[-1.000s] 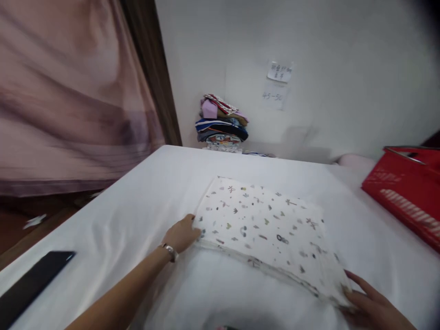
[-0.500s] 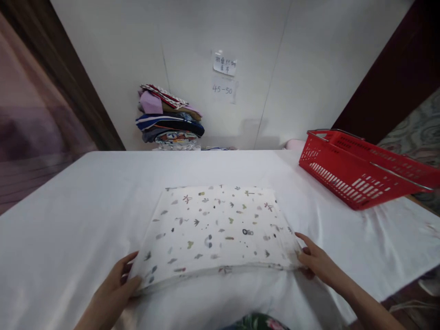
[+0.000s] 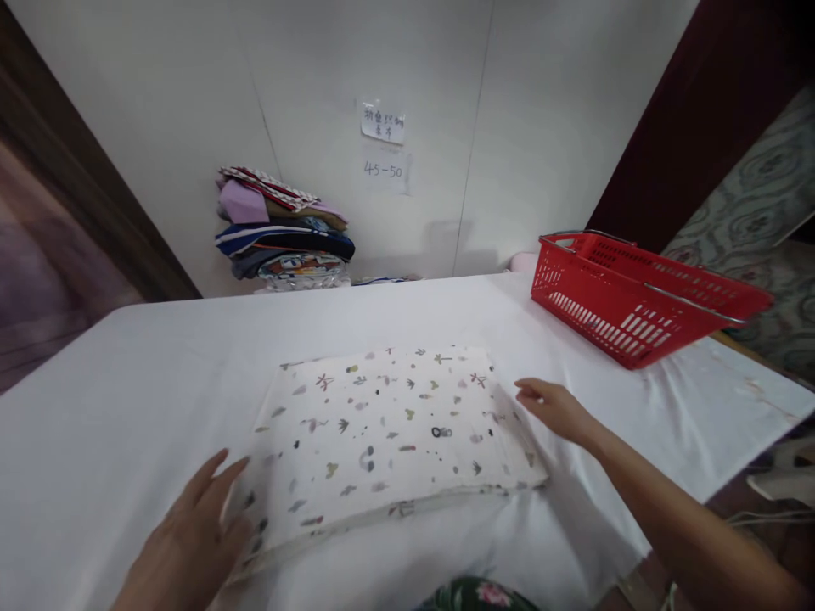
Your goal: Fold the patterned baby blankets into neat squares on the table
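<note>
A folded white cloth with small printed motifs (image 3: pixel 382 433) lies flat on the white-covered table (image 3: pixel 159 365). My left hand (image 3: pixel 191 535) rests open at the cloth's near left corner, fingers stretched against its edge. My right hand (image 3: pixel 553 407) hovers open by the cloth's right edge, fingers spread and pointing left, holding nothing.
A red plastic basket (image 3: pixel 637 297) with a metal handle sits at the table's right rear. A stack of folded clothes (image 3: pixel 280 229) stands against the white wall at the back. A paper note (image 3: pixel 382 123) hangs on the wall. The table's right edge drops to the floor.
The view has swung further left to right. My right hand moved up from the cloth's near right corner to its right edge. My left hand slid back and opened at the near left corner.
</note>
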Action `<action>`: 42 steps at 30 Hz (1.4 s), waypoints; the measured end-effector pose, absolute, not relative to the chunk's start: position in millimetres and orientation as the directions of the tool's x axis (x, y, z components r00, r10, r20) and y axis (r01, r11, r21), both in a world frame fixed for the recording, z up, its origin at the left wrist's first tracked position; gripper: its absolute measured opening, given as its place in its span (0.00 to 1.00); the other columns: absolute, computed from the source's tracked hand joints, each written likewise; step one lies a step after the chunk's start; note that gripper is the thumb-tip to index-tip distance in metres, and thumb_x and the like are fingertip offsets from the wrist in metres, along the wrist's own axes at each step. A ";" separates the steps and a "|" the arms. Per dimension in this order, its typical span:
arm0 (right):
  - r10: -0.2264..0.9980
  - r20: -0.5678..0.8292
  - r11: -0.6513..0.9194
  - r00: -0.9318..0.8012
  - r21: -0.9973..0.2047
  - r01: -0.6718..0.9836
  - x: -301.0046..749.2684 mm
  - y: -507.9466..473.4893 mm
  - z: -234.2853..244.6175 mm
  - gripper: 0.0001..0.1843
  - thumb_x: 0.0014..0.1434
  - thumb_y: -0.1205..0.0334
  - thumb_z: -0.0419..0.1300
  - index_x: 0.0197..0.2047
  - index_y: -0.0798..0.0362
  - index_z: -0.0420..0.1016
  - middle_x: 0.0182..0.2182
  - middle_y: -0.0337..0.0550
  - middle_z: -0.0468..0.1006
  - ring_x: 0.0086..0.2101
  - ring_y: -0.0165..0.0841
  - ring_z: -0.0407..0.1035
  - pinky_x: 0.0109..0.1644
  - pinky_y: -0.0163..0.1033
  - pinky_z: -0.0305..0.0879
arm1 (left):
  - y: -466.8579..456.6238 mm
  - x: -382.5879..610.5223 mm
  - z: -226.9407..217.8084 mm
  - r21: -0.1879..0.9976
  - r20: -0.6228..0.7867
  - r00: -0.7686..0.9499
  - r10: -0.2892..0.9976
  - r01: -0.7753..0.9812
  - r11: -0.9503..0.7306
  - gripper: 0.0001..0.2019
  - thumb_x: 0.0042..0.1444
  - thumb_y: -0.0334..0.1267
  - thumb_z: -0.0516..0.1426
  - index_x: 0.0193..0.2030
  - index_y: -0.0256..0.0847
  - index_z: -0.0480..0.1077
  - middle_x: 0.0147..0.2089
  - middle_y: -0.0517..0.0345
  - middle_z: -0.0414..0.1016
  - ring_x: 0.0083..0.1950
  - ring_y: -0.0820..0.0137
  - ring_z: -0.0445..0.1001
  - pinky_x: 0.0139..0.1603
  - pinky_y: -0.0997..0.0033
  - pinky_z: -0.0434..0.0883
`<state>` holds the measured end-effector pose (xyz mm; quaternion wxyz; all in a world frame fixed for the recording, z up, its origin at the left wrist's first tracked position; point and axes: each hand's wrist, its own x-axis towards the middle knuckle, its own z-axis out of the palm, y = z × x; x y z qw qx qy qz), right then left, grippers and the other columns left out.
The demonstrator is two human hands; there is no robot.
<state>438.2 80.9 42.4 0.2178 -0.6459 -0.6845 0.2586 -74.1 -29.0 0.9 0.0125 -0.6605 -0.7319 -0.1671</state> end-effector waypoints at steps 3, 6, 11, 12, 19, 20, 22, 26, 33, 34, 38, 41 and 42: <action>1.000 -0.009 -0.027 0.029 -0.695 0.718 433.0 132.1 31.7 0.15 0.52 0.64 0.52 0.42 0.56 0.75 0.34 0.45 0.78 0.34 0.34 0.70 0.39 0.38 0.65 | -6.6 -50.3 13.7 0.199 0.287 0.061 0.956 0.972 -0.121 0.22 0.54 0.47 0.47 0.54 0.43 0.62 0.65 0.51 0.55 0.53 0.60 0.70 0.53 0.59 0.68; 0.990 0.133 0.048 0.047 -0.635 0.771 429.1 172.0 15.8 0.20 0.50 0.70 0.53 0.46 0.56 0.74 0.41 0.46 0.76 0.38 0.33 0.69 0.46 0.38 0.63 | 5.9 -32.9 3.1 0.097 0.345 0.195 0.918 0.966 -0.241 0.22 0.55 0.46 0.47 0.54 0.41 0.64 0.64 0.49 0.58 0.63 0.58 0.59 0.60 0.55 0.60; 0.987 0.134 0.155 -0.091 -0.627 0.764 429.5 204.5 -7.6 0.22 0.49 0.66 0.57 0.50 0.52 0.73 0.40 0.43 0.76 0.36 0.32 0.68 0.44 0.36 0.63 | 5.7 -35.2 -25.4 0.024 0.301 0.235 0.924 0.967 -0.254 0.24 0.57 0.44 0.44 0.60 0.44 0.60 0.64 0.53 0.58 0.65 0.61 0.56 0.62 0.52 0.56; 0.984 0.134 0.174 -0.113 -0.642 0.747 429.5 208.4 -10.1 0.22 0.49 0.66 0.56 0.50 0.52 0.73 0.40 0.43 0.76 0.35 0.31 0.67 0.44 0.36 0.63 | 5.0 -37.1 -27.7 0.022 0.301 0.240 0.923 0.966 -0.258 0.24 0.57 0.45 0.45 0.60 0.44 0.59 0.65 0.53 0.57 0.65 0.61 0.55 0.63 0.53 0.56; 0.980 0.028 0.140 -0.195 -0.797 0.588 425.7 226.8 -8.8 0.29 0.46 0.68 0.55 0.54 0.55 0.71 0.35 0.40 0.77 0.30 0.28 0.67 0.38 0.33 0.64 | 4.6 -41.1 -28.1 0.003 0.306 0.241 0.921 0.967 -0.253 0.25 0.58 0.46 0.45 0.62 0.46 0.57 0.66 0.56 0.55 0.65 0.62 0.55 0.64 0.54 0.55; 0.978 0.012 0.134 -0.210 -0.806 0.576 425.4 228.5 -8.3 0.27 0.46 0.68 0.55 0.52 0.54 0.72 0.35 0.40 0.78 0.30 0.29 0.67 0.38 0.33 0.64 | 4.6 -41.2 -27.5 -0.002 0.297 0.245 0.923 0.967 -0.256 0.25 0.58 0.46 0.46 0.62 0.45 0.57 0.66 0.56 0.55 0.65 0.61 0.55 0.64 0.54 0.55; 0.976 0.004 0.129 -0.220 -0.821 0.556 425.5 232.0 -9.0 0.23 0.46 0.67 0.54 0.47 0.54 0.76 0.34 0.40 0.78 0.30 0.29 0.68 0.37 0.33 0.64 | 4.6 -41.6 -26.5 -0.008 0.293 0.257 0.921 0.964 -0.267 0.25 0.57 0.46 0.46 0.62 0.45 0.57 0.65 0.56 0.55 0.65 0.61 0.55 0.64 0.54 0.55; 0.991 0.054 0.111 -0.123 -0.844 0.524 427.6 239.1 -17.0 0.18 0.48 0.66 0.51 0.40 0.55 0.78 0.32 0.41 0.78 0.32 0.31 0.69 0.38 0.34 0.64 | 5.0 -43.9 -25.9 -0.016 0.282 0.272 0.920 0.960 -0.279 0.26 0.57 0.46 0.47 0.62 0.46 0.57 0.65 0.57 0.57 0.64 0.61 0.57 0.63 0.54 0.56; 0.996 0.051 0.082 -0.075 -0.869 0.489 435.3 233.7 -13.2 0.26 0.43 0.63 0.57 0.49 0.54 0.71 0.40 0.42 0.76 0.32 0.29 0.67 0.37 0.34 0.64 | 4.6 -45.4 -28.8 -0.038 0.292 0.300 0.908 0.952 -0.302 0.27 0.58 0.45 0.46 0.65 0.47 0.50 0.67 0.57 0.52 0.65 0.63 0.54 0.65 0.55 0.53; 0.998 0.042 0.056 -0.041 -0.880 0.472 438.2 231.0 -9.2 0.26 0.42 0.63 0.57 0.48 0.55 0.71 0.40 0.43 0.75 0.31 0.28 0.66 0.35 0.33 0.63 | 4.3 -45.4 -29.5 -0.031 0.282 0.289 0.915 0.956 -0.292 0.27 0.58 0.46 0.46 0.65 0.48 0.50 0.67 0.58 0.52 0.66 0.63 0.54 0.65 0.55 0.53; 0.991 -0.042 -0.091 0.128 -0.913 0.399 447.3 219.0 7.1 0.15 0.44 0.60 0.56 0.36 0.56 0.72 0.31 0.42 0.75 0.28 0.28 0.65 0.27 0.31 0.58 | 3.7 -45.9 -32.2 0.001 0.267 0.255 0.929 0.964 -0.265 0.27 0.57 0.46 0.46 0.64 0.48 0.52 0.66 0.58 0.53 0.66 0.62 0.54 0.65 0.54 0.52; 0.989 -0.116 -0.142 0.088 -0.894 0.424 442.8 212.3 14.9 0.12 0.46 0.55 0.57 0.30 0.55 0.71 0.24 0.39 0.73 0.24 0.27 0.63 0.24 0.31 0.55 | 4.2 -45.9 -32.9 0.026 0.281 0.250 0.927 0.963 -0.267 0.27 0.57 0.47 0.47 0.63 0.47 0.54 0.66 0.57 0.55 0.65 0.61 0.55 0.65 0.53 0.53; 0.988 -0.140 -0.154 0.063 -0.882 0.446 438.9 211.2 16.4 0.12 0.47 0.53 0.58 0.27 0.55 0.70 0.21 0.39 0.71 0.22 0.26 0.62 0.23 0.31 0.54 | 4.4 -45.7 -32.7 0.034 0.288 0.248 0.925 0.963 -0.269 0.27 0.56 0.47 0.47 0.63 0.47 0.55 0.65 0.57 0.56 0.65 0.61 0.55 0.65 0.53 0.54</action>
